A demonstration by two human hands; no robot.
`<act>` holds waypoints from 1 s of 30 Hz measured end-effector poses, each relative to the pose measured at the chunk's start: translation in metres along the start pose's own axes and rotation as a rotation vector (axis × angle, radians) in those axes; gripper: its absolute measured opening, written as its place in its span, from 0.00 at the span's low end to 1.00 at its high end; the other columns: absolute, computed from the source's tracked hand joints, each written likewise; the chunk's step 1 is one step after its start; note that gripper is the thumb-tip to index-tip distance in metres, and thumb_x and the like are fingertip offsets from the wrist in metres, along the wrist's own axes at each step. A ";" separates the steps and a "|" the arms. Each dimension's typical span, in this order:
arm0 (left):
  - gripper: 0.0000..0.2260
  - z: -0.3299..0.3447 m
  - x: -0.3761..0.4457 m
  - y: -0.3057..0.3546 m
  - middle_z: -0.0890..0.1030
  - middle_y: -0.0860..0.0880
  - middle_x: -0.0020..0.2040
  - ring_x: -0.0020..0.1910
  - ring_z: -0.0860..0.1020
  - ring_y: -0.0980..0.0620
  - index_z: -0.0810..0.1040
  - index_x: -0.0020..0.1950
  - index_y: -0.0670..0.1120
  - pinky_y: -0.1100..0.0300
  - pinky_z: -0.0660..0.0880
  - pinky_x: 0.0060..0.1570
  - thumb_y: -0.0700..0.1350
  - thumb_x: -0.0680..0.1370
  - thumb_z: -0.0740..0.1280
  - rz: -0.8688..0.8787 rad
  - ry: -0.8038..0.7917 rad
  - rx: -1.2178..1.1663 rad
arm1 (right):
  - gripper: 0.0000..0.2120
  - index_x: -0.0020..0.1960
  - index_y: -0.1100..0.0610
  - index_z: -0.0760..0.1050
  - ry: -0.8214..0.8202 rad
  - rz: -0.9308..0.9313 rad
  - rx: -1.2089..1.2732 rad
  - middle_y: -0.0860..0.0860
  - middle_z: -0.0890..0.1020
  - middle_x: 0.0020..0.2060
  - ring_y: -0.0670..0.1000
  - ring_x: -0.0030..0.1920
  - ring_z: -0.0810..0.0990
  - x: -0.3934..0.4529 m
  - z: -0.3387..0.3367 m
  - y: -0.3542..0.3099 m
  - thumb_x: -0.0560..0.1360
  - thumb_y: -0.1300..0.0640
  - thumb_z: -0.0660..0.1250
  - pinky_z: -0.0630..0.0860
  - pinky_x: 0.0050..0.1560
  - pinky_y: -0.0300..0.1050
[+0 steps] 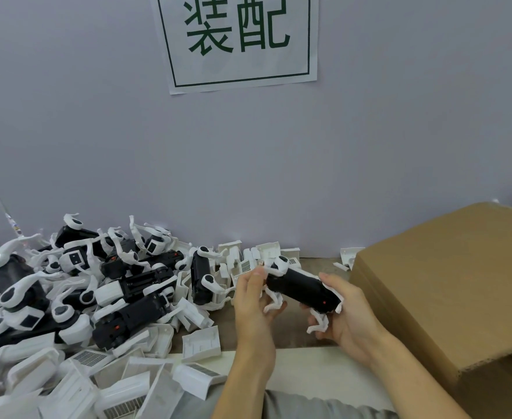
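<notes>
Between my two hands, just above the table, is a black toy body with white legs (301,290), lying slantwise with its white head end up and to the left. My left hand (253,300) grips the head end, thumb on top and fingers curled round a white leg below. My right hand (344,316) holds the rear end from underneath, fingers curled round the body, a white leg hanging by the palm. A small red dot shows on the black body near my right hand.
A big heap of black-and-white toy bodies (112,285) fills the left of the table. Loose white plastic shells (202,343) lie in front and along the wall. A brown cardboard box (448,285) stands at the right. A paper sign (238,40) hangs on the wall.
</notes>
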State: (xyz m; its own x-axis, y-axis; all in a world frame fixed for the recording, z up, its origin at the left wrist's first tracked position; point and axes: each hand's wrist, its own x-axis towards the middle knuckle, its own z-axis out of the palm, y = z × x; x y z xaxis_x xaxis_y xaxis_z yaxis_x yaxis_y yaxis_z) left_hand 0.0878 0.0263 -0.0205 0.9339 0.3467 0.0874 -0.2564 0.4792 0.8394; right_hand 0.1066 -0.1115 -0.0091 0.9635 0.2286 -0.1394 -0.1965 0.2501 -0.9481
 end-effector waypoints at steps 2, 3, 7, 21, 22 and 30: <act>0.20 0.000 -0.001 0.002 0.85 0.49 0.50 0.44 0.83 0.55 0.83 0.54 0.47 0.55 0.74 0.44 0.59 0.69 0.73 -0.019 0.012 -0.044 | 0.12 0.53 0.59 0.78 -0.032 -0.091 0.008 0.56 0.78 0.39 0.53 0.34 0.73 0.001 -0.004 0.000 0.77 0.53 0.62 0.71 0.32 0.45; 0.22 0.000 0.000 0.003 0.86 0.48 0.50 0.45 0.83 0.53 0.82 0.55 0.46 0.54 0.74 0.45 0.60 0.70 0.70 -0.021 0.033 -0.041 | 0.12 0.53 0.59 0.77 -0.056 -0.136 0.031 0.56 0.79 0.41 0.53 0.35 0.73 0.001 -0.006 -0.001 0.73 0.54 0.66 0.72 0.33 0.46; 0.10 -0.006 0.005 0.003 0.84 0.50 0.39 0.38 0.81 0.53 0.78 0.50 0.45 0.56 0.75 0.41 0.51 0.77 0.71 0.007 0.101 0.098 | 0.17 0.48 0.56 0.80 -0.078 -0.230 -0.062 0.55 0.82 0.45 0.55 0.43 0.77 0.002 -0.011 -0.002 0.59 0.60 0.66 0.73 0.39 0.47; 0.12 -0.014 0.011 0.001 0.86 0.51 0.48 0.46 0.85 0.53 0.82 0.50 0.52 0.58 0.82 0.46 0.34 0.80 0.67 0.012 0.086 0.431 | 0.23 0.56 0.45 0.76 0.080 -0.506 -0.824 0.43 0.78 0.54 0.42 0.56 0.76 0.006 -0.016 0.000 0.73 0.72 0.68 0.73 0.54 0.33; 0.12 -0.014 0.010 0.000 0.86 0.50 0.49 0.48 0.85 0.52 0.81 0.50 0.52 0.55 0.83 0.50 0.34 0.80 0.67 0.007 0.087 0.443 | 0.23 0.56 0.45 0.76 0.099 -0.512 -0.858 0.42 0.77 0.54 0.43 0.57 0.75 0.008 -0.017 0.001 0.74 0.71 0.68 0.73 0.56 0.37; 0.10 -0.011 0.006 0.001 0.85 0.52 0.49 0.50 0.83 0.52 0.82 0.50 0.51 0.56 0.81 0.51 0.36 0.78 0.69 0.010 0.083 0.452 | 0.23 0.57 0.45 0.76 0.107 -0.582 -0.950 0.40 0.76 0.56 0.39 0.58 0.73 0.012 -0.021 0.005 0.72 0.70 0.69 0.67 0.55 0.25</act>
State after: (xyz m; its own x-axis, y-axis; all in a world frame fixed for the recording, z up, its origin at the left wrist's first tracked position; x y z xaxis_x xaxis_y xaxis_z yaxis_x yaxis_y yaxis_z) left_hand 0.0906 0.0381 -0.0252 0.9043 0.4214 0.0686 -0.1136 0.0825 0.9901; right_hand 0.1211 -0.1276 -0.0216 0.8828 0.2173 0.4164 0.4643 -0.5378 -0.7037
